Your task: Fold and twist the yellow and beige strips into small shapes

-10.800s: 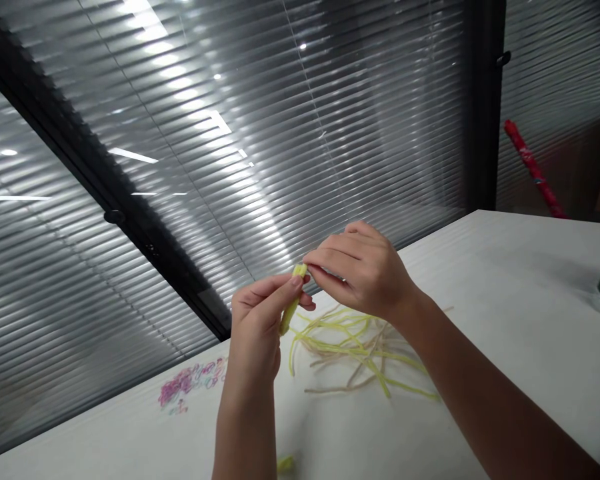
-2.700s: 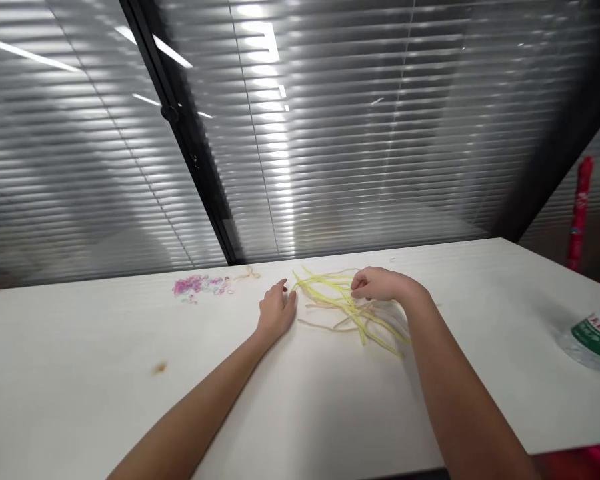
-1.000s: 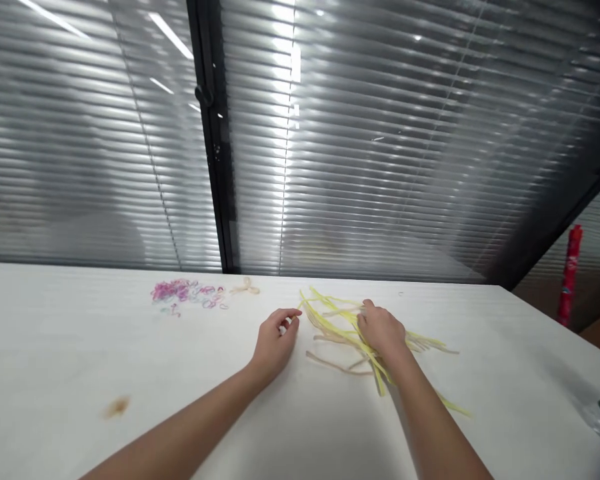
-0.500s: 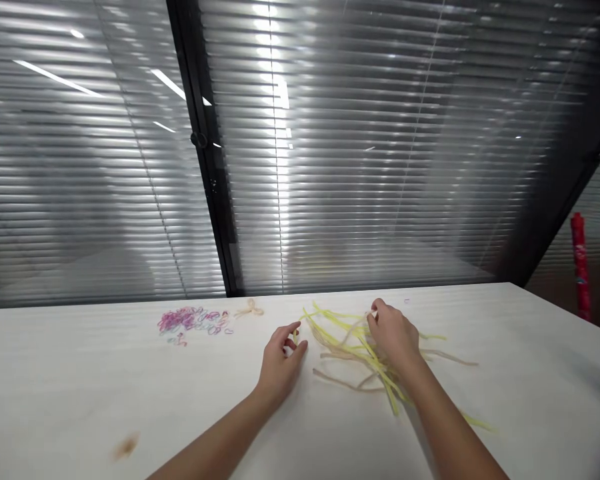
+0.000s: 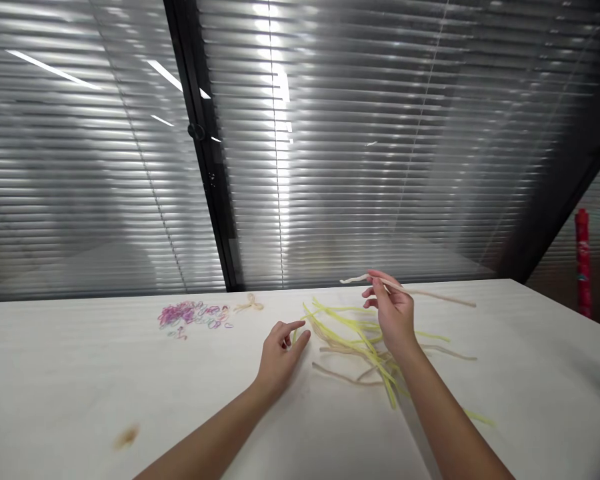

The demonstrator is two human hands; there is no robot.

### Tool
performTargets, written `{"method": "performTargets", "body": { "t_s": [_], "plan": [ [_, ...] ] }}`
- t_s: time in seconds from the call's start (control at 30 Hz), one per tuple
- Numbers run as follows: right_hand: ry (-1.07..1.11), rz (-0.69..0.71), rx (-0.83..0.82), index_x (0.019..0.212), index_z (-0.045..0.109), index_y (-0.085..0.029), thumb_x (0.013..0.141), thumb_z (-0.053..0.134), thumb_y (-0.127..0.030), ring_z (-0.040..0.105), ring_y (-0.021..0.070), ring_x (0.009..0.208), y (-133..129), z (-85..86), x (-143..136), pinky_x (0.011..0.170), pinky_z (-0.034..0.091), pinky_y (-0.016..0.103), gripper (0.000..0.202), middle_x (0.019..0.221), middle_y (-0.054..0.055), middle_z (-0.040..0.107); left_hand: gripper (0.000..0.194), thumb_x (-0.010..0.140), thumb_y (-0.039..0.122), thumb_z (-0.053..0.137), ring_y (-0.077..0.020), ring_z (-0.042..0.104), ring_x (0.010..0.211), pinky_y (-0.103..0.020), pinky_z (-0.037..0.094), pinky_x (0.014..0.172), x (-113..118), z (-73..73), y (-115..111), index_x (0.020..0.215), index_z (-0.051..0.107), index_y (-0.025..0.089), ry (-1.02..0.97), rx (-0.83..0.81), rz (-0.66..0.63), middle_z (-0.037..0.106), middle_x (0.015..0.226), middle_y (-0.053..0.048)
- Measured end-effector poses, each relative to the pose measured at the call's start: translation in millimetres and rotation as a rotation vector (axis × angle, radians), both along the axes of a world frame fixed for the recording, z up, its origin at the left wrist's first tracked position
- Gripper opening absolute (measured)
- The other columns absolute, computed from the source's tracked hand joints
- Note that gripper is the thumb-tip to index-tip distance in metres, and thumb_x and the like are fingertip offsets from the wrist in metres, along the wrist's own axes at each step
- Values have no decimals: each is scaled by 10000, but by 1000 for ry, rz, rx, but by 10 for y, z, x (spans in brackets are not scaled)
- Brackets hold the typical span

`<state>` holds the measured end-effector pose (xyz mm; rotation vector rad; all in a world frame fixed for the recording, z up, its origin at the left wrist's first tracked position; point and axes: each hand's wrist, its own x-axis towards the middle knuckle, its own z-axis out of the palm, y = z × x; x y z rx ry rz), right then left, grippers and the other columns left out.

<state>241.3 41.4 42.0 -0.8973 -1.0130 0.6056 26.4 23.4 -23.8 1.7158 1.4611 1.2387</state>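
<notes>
My right hand (image 5: 394, 310) is raised above the pile, with a beige fuzzy stick (image 5: 435, 294) pinched between thumb and fingers; the stick's paler end points left. Beneath it, a loose pile of yellow sticks (image 5: 365, 340) and beige sticks (image 5: 347, 379) lies crossed on the white table. Just left of the pile, my left hand (image 5: 281, 347) is near the tabletop, thumb and index finger apart. A short yellow piece shows beside its fingers, and whether they touch it is unclear.
Small pink, purple and blue loops (image 5: 183, 315) lie heaped at the table's back left, beside a beige looped bow (image 5: 251, 304). A brown mark (image 5: 126, 437) shows on the white table (image 5: 70, 373) at front left. Blinds stand behind; a red cylinder (image 5: 583, 263) is at far right.
My right hand has risen from the pile, lifting a beige stick out of it. My left hand has stayed nearly in place, its thumb and index finger slightly more extended.
</notes>
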Motion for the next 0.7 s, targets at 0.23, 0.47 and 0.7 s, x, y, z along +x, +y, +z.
{"method": "performTargets", "body": {
  "t_s": [0.23,0.47,0.7],
  "plan": [
    [245,550,-192,861,673,-184,724,694,-441,567,105,656,-109,-238,-551,510,489,245,293,999,57,621,417,865,514,454,-205,546,877,-315,414,792,29,62,-29,949,723,206,-176,-6,-81,625,894,-69],
    [146,593,-373,1128,614,-168,766,657,-422,542,82,595,-207,-623,-896,521,449,218,444,886,39,641,448,861,535,445,-164,533,795,-264,409,683,31,10,21,1029,666,184,-462,-83,18,613,887,-51],
    [-67,316,-346,1371,412,-177,870,507,-443,502,79,540,-208,-835,-904,512,428,219,576,866,28,650,398,853,525,483,-93,410,555,-221,330,534,29,-19,36,968,636,175,-547,-118,28,465,647,30]
  ]
}}
